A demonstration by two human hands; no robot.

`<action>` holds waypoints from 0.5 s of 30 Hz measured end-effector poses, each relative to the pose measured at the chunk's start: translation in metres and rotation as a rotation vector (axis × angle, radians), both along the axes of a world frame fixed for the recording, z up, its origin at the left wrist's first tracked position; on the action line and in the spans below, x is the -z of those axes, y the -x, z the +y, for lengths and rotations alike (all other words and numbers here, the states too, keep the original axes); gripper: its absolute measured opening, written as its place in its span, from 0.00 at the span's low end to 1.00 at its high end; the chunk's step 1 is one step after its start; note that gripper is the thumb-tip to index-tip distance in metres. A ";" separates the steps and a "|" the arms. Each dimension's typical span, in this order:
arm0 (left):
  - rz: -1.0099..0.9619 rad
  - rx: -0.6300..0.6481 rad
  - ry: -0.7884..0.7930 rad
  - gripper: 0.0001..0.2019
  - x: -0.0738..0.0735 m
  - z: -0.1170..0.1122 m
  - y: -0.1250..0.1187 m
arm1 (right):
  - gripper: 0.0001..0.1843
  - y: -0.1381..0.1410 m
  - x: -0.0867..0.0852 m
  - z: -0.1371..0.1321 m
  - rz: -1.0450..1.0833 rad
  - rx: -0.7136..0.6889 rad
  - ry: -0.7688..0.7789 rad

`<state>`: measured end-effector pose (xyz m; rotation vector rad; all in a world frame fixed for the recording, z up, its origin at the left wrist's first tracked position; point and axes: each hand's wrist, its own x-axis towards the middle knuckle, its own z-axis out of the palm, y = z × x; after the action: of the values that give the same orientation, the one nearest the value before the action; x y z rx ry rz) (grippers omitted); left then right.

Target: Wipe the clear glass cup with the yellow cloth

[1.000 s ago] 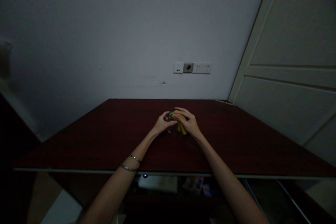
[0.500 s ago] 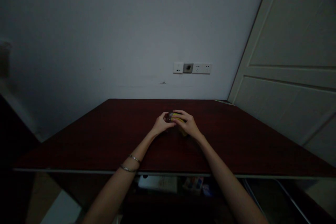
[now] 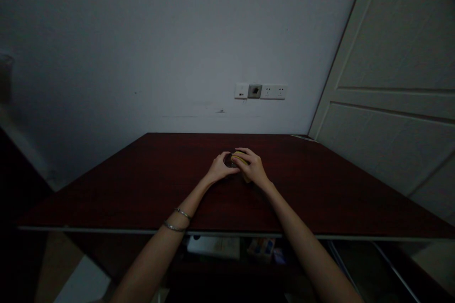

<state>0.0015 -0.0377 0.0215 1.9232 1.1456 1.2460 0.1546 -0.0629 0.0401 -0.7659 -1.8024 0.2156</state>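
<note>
Over the middle of the dark red table, my left hand [image 3: 217, 168] curls its thumb and fingers around a small dark, shiny, rounded object [image 3: 229, 161] that looks like glass. Its exact kind is too dim to make out. My right hand [image 3: 253, 166] grips a yellow cloth [image 3: 240, 154] and presses it against the object's right side. A paler end of the cloth hangs below the right palm. The two hands almost meet at the thumb and fingertips, which hide much of the object.
The table [image 3: 159, 189] has a light front edge. Below it, a shelf holds a white box [image 3: 213, 247] and small coloured packets [image 3: 261, 248]. Wall sockets [image 3: 273, 92] sit behind the table, and a pale panelled door [image 3: 398, 104] stands at right.
My right hand has shifted very slightly, and the yellow cloth lies differently over the shiny object. My left hand keeps nearly the same place and grip.
</note>
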 end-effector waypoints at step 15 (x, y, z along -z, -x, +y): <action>-0.303 0.260 0.278 0.29 -0.006 -0.004 0.000 | 0.26 -0.010 -0.004 0.011 0.284 -0.233 0.433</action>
<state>0.0012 -0.0413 0.0279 1.5573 0.8327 1.1229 0.1650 -0.0517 0.0442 -0.7755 -1.5853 0.8480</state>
